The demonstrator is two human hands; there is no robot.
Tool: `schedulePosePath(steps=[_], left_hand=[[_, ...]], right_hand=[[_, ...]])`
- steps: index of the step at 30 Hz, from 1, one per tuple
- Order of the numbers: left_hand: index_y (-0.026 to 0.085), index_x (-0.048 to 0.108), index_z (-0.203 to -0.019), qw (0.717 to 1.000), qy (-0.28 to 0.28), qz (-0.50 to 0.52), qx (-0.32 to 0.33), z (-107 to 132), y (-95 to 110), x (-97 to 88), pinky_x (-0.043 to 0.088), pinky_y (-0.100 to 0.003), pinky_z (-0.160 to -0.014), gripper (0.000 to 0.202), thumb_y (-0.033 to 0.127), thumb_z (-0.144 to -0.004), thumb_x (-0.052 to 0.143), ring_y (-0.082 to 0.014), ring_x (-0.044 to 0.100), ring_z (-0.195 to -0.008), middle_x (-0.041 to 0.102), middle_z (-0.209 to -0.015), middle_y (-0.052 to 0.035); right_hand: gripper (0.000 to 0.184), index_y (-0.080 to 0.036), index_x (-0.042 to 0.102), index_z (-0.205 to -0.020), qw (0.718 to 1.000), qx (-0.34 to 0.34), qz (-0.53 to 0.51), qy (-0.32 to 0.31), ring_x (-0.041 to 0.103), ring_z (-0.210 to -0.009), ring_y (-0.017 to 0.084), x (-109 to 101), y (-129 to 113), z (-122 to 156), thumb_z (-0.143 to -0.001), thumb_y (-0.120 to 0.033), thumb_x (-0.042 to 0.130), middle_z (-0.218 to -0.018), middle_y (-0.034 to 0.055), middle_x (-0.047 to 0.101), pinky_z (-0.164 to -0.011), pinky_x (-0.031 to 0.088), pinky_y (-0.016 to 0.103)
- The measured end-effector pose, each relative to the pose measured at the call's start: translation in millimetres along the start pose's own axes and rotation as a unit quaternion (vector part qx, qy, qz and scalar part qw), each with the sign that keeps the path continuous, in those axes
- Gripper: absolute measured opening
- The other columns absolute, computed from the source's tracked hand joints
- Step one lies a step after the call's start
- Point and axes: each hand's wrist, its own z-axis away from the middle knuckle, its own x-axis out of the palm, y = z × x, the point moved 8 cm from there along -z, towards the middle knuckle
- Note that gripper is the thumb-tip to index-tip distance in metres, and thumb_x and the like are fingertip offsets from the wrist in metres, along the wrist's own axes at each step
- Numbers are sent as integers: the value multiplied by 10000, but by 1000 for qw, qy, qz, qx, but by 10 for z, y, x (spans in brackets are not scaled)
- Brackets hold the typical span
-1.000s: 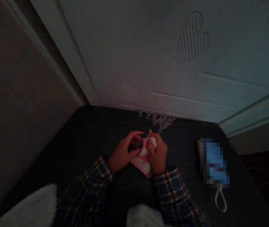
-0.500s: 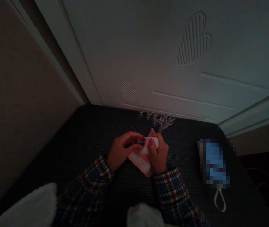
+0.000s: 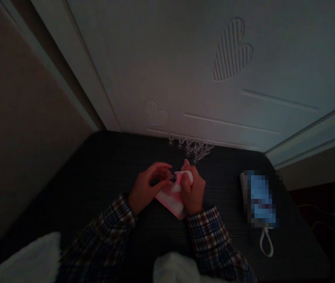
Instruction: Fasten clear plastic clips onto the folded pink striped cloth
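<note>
My left hand (image 3: 144, 190) is curled round a small clear glass (image 3: 172, 177), mostly hidden by the fingers. Bunched in my right hand (image 3: 196, 192) is a pink and white cloth (image 3: 171, 201), pressed up against the glass. One corner of the cloth pokes out above the right fingers, while its lower part hangs beneath both hands. Just beyond them, several small clear stemmed glasses (image 3: 195, 149) stand close together near the far edge of the dark table (image 3: 111, 169).
Behind the table rises a white panel with heart reliefs (image 3: 157, 113). On the right lies a pixelated phone-like object (image 3: 260, 198) with a white strap (image 3: 266, 241). White fluffy fabric (image 3: 175, 269) shows at the bottom edge, and a wall (image 3: 17, 118) borders the left.
The whole view has shifted slightly, so things appear a little further left. Both hands keep hold of the glass and cloth, with the fingers nearly unchanged.
</note>
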Motion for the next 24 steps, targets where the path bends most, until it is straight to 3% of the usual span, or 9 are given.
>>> schedulePosePath(steps=[4,12,24], left_hand=[[203,514,-1104,999,-18,-32,12,-2,34,48,481,-291,-781,400,233,-726,637,-151,587,-840,613,-941,-32],[196,577,-962,991,0,-122,46,-1,105,-7,468,-248,-697,259,255,-718,643,-134,573,-758,623,-870,-8],[170,592,-855,984,-29,-158,83,20,194,28,423,-251,-686,210,290,-698,666,-129,526,-720,566,-799,-7]], right_hand=[[231,-180,521,-790,999,23,-10,20,540,-667,140,-38,34,-13,-879,-290,338,-709,4,557,-634,385,241],[247,-178,543,-807,1000,12,-25,4,556,-700,147,-22,15,-28,-877,-267,324,-729,12,570,-669,398,249],[333,-180,565,-720,1000,-14,-27,-2,542,-654,133,-50,-75,-29,-887,-238,283,-695,10,571,-653,395,244]])
